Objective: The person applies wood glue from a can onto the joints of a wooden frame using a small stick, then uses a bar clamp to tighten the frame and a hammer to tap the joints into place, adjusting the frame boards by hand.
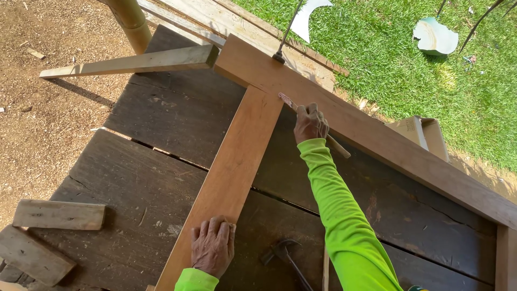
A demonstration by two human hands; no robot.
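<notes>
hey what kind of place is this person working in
Most likely an outdoor carpentry spot. A reddish wooden frame lies on a dark plank workbench with a hammer on it, and bare sawdust-strewn dirt and sunlit grass surround the bench.

I see two boards meeting in a T on the plank table point(161, 178): the upright board point(231, 178) butts against the long crosswise board point(366, 134). My left hand point(213, 247) lies on the upright board's near end. My right hand point(311, 123) sits right of the joint, gripping a chisel point(315, 125). A hammer point(283, 253) lies between my arms. A thin batten point(129, 62) sticks out left of the crosswise board's end.
</notes>
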